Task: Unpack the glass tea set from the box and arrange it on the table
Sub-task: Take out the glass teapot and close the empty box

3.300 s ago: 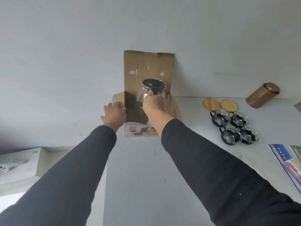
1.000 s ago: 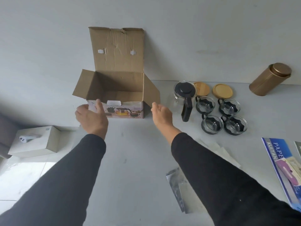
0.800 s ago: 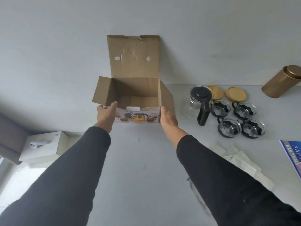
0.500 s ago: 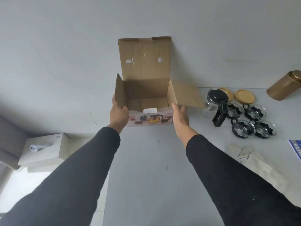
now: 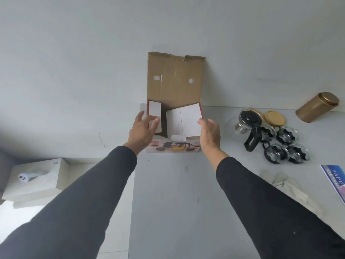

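Note:
The cardboard box (image 5: 175, 79) stands at the table's far edge, its back lid upright and both white side flaps folded inward over the opening. My left hand (image 5: 142, 130) touches the left flap with straight fingers. My right hand (image 5: 210, 134) touches the right flap (image 5: 183, 120) with its fingers extended. To the right, on the table, stand the glass teapot (image 5: 246, 126) with black lid and handle, several glass cups (image 5: 280, 146) in black holders, and two wooden coasters (image 5: 275, 118).
A gold tin (image 5: 316, 109) stands at the far right by the wall. Crumpled packing paper (image 5: 287, 186) and a blue printed leaflet (image 5: 336, 178) lie at the right. A white box (image 5: 35, 177) sits left, below the table (image 5: 173, 202).
The teapot has left the box and now stands beside the cups. Both hands came to the box's front corners, then rose and folded the side flaps inward.

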`<act>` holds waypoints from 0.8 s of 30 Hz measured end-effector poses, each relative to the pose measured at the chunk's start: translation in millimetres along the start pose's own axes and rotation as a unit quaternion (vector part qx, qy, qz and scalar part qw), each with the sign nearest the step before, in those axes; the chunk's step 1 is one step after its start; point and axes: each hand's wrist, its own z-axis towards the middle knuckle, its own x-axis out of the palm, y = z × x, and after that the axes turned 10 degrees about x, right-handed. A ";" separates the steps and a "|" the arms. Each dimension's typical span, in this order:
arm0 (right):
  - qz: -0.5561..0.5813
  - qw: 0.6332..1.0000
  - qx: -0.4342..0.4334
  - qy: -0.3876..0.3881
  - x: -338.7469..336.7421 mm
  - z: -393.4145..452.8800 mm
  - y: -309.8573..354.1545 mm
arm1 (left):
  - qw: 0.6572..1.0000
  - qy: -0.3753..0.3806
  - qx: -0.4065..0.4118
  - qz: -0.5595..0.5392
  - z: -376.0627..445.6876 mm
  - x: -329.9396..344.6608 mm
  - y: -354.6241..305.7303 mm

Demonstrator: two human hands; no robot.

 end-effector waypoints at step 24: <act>0.162 0.981 0.065 0.087 12.0 118.9 90.8 | 0.939 -0.169 -0.120 -0.273 114.9 -40.9 -47.1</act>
